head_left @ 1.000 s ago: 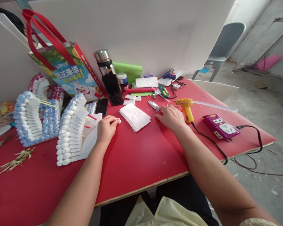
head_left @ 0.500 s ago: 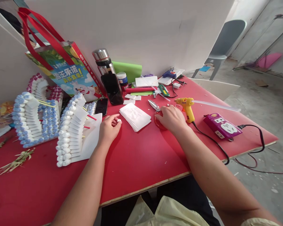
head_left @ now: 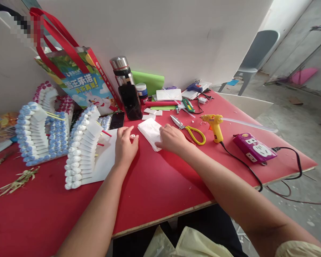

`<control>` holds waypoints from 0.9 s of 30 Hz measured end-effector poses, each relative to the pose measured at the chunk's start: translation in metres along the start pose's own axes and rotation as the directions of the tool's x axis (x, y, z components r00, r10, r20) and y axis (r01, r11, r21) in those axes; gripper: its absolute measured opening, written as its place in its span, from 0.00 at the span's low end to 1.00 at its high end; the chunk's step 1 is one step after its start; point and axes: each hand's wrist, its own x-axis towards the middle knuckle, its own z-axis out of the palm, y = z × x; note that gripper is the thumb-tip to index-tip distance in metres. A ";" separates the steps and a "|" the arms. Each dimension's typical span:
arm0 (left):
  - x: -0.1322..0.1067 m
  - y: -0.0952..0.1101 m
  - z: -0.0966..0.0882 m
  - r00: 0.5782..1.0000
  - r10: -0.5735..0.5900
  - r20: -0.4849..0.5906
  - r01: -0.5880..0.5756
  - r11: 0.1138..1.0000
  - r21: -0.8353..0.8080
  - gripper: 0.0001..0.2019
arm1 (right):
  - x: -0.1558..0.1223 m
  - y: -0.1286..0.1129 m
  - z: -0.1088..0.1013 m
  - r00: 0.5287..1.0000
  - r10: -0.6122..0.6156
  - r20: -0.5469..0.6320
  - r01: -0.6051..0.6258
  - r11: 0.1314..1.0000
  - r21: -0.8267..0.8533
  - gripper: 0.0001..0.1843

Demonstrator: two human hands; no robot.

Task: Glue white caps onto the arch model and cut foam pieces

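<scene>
My left hand lies on the red table, its fingers closed on a small white piece at the fingertips. It rests beside a white foam board holding a stepped model of white tubes and caps. My right hand sits on the near corner of a stack of white sheets, with the fingers curled and pinching at the top sheet. Yellow-handled scissors lie free just right of that hand.
A yellow glue gun stands near a purple power strip with black cables. A blue-capped model, a red-handled bag, a steel flask, a phone and craft bits crowd the back. A white partition rises behind.
My right hand left the scissors and slid left onto the stack of white sheets, so the yellow handles now show. My left hand stayed put with the white piece.
</scene>
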 end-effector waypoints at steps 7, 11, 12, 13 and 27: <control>0.000 0.007 0.003 0.997 0.059 0.050 -0.055 0.995 -0.083 0.16 | 0.009 0.030 0.018 0.994 -0.047 -0.103 0.055 0.995 0.079 0.07; -0.001 0.009 0.005 0.992 0.111 0.064 -0.103 0.987 -0.122 0.13 | 0.008 0.027 0.017 0.989 -0.058 -0.133 0.073 0.991 0.115 0.14; -0.001 0.009 0.006 0.990 0.123 0.063 -0.114 0.984 -0.139 0.13 | 0.008 0.025 0.018 0.989 -0.067 -0.134 0.082 0.990 0.113 0.17; -0.001 0.009 0.006 0.989 0.131 0.064 -0.120 0.981 -0.154 0.12 | 0.008 0.023 0.018 0.988 -0.081 -0.132 0.095 0.990 0.104 0.19; -0.002 0.017 0.005 0.956 0.192 0.223 -0.126 0.951 -0.281 0.15 | 0.010 0.010 0.024 0.988 -0.079 -0.131 0.081 0.997 0.015 0.26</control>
